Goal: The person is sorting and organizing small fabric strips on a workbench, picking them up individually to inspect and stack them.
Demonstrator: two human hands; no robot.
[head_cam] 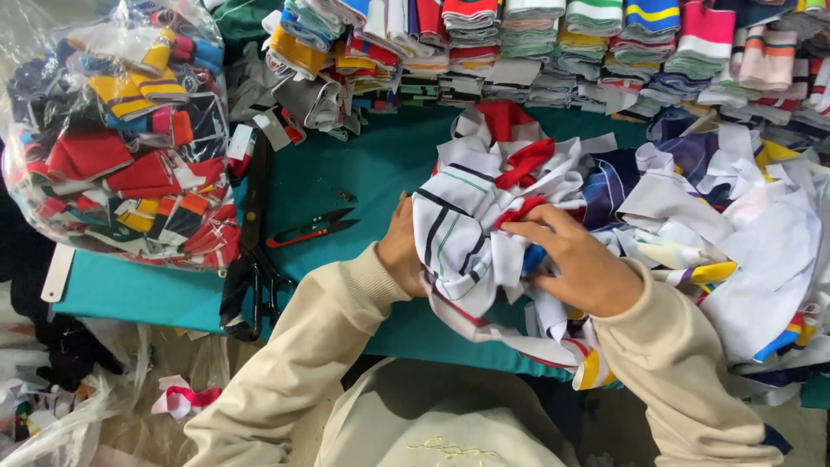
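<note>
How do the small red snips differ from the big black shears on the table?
The snips are small with red handles; the shears are long and black. The snips lie in the open on the green table, pointing right; the shears run lengthwise beside the clear bag, handles at the near edge. Both lie untouched, left of the left hand.

A bulging clear plastic bag (117,130) stuffed with red, yellow, navy and orange striped knit pieces sits at the left end of the teal table (346,173). A white tag (58,272) pokes out beneath the bag.
</note>
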